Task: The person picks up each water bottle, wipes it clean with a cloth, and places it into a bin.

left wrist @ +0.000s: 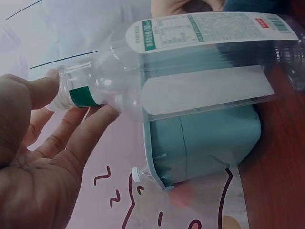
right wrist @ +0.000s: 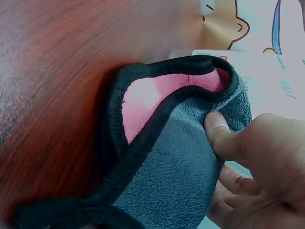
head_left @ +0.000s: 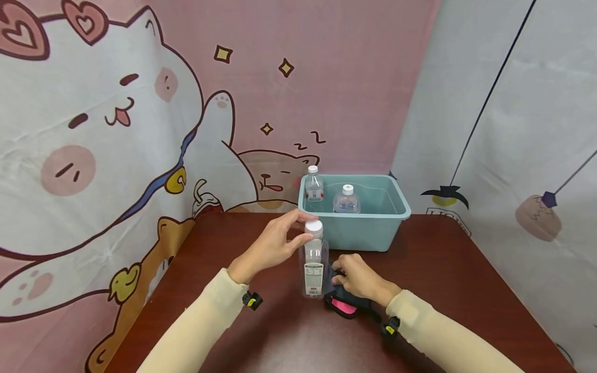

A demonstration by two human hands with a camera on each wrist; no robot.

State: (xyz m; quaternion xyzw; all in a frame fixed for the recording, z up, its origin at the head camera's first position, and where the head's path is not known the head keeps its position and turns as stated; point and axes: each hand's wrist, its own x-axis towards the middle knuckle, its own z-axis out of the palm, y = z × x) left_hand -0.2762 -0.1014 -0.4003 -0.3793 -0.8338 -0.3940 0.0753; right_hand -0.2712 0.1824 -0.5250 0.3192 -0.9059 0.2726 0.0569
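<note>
A clear plastic bottle [head_left: 314, 274] with a white cap and a label stands upright on the table. My left hand [head_left: 270, 243] holds it at the top, thumb and fingers on either side of the cap and neck. In the left wrist view, fingers of the left hand [left wrist: 47, 157] lie by a green band on the bottle's neck. Just right of the bottle, my right hand [head_left: 361, 278] pinches a dark grey-blue fleecy cloth [right wrist: 167, 152] with black trim and a pink inner side. The cloth lies folded over, close to the bottle's side.
Behind the bottle stands a light teal plastic bin [head_left: 359, 233] at the table's far edge. Inside it are two clear bottles with white caps, one at the left [head_left: 314, 189] and another nearer the middle [head_left: 347, 201]. A printed cartoon curtain hangs behind the brown table [head_left: 280, 331].
</note>
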